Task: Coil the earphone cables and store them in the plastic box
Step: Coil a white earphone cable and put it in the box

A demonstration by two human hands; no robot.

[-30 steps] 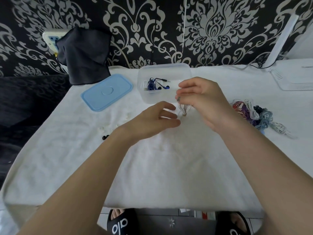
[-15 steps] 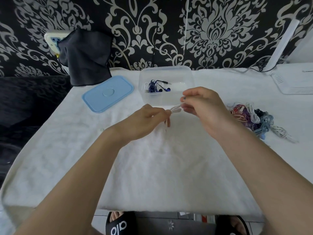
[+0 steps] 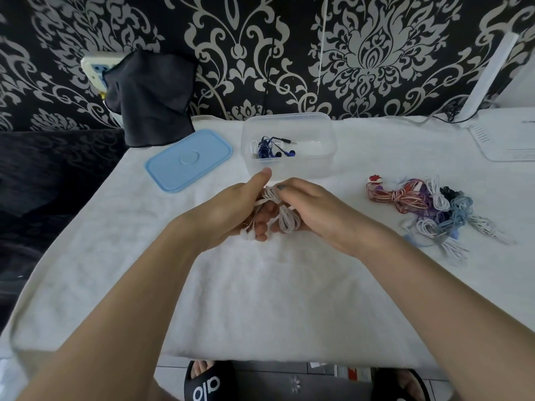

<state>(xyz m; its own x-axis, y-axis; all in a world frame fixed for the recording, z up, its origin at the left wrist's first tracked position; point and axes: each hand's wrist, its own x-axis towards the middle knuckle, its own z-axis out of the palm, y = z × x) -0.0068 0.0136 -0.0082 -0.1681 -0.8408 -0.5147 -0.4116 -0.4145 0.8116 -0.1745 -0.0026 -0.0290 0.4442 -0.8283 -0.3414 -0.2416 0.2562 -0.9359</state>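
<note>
The left hand and right hand are hiding much of the white earphone cable. The dark cloth is covering most of the wall socket, and the picture's bottom edge is cutting off both sandals.

The coiled earphone cable in my fingers is white. In the clear plastic box lies a dark blue coiled earphone set. The flat plastic lid is pale blue. The tangled earphone pile mixes red, purple, white, black, grey-blue. The wallpaper is black with silver damask.
</note>
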